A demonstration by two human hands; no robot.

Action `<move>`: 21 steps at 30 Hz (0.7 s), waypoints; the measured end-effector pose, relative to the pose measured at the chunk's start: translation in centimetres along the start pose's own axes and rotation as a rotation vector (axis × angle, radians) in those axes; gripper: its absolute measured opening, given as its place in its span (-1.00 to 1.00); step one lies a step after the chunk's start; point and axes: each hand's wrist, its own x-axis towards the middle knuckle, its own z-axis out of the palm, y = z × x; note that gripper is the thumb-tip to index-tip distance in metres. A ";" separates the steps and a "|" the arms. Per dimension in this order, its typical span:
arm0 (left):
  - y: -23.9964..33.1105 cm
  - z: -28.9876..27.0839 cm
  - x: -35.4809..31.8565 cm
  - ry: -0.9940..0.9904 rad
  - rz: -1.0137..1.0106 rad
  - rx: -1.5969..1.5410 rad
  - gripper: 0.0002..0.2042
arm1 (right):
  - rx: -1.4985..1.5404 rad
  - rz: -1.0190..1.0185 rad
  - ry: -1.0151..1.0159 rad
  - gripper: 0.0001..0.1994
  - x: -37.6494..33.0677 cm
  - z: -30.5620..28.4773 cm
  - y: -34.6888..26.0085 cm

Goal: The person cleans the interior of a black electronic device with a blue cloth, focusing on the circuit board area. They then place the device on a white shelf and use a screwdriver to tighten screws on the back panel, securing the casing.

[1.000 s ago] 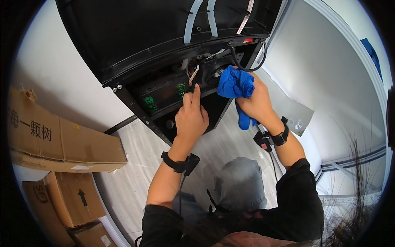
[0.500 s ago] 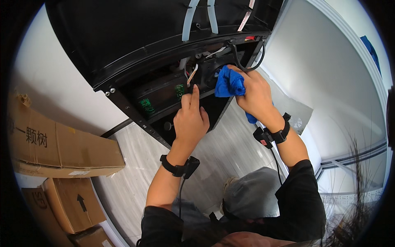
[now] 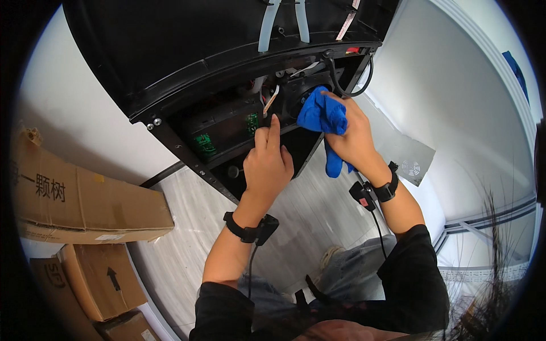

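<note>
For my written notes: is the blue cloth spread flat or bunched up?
Bunched up: the blue cloth is crumpled in the right hand, a loose end hanging below.

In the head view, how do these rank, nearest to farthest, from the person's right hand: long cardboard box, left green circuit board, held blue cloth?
From the right hand:
1. Blue cloth: gripped in it.
2. Left green circuit board: leftward, inside the black cabinet.
3. Long cardboard box: far left, outside the cabinet.
</note>
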 end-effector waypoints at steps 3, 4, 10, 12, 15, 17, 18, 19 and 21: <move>0.1 -0.3 0.0 0.008 -0.007 -0.002 -0.33 | -0.162 -0.097 -0.074 -0.27 -0.6 -0.1 -1.5; 0.4 -0.3 -0.1 -0.005 -0.026 -0.017 -0.30 | -0.245 -0.117 -0.078 -0.23 -0.4 0.1 -1.5; 0.5 -0.7 -0.1 -0.033 -0.045 -0.039 -0.34 | -0.284 -0.116 -0.170 -0.24 0.7 0.2 -2.6; 0.3 -0.5 -0.2 -0.006 -0.032 -0.041 -0.34 | -0.200 -0.092 -0.238 -0.27 0.9 0.1 -2.4; 0.5 -0.2 -0.5 -0.003 -0.026 0.026 -0.39 | -0.084 -0.097 -0.304 -0.30 1.3 -0.1 -1.2; 0.9 -0.2 -0.3 -0.019 -0.054 0.004 -0.37 | -0.032 -0.116 -0.343 -0.30 1.7 -0.4 -0.5; 1.0 -0.2 -0.3 -0.031 -0.069 -0.004 -0.35 | 0.016 -0.117 -0.352 -0.30 1.9 -0.4 -0.3; 1.0 -0.2 -0.3 -0.037 -0.079 -0.001 -0.35 | 0.063 -0.119 -0.361 -0.29 2.1 -0.4 -0.1; 0.9 -0.3 -0.2 -0.052 -0.097 0.008 -0.36 | 0.040 -0.144 -0.330 -0.29 2.1 -0.4 -0.1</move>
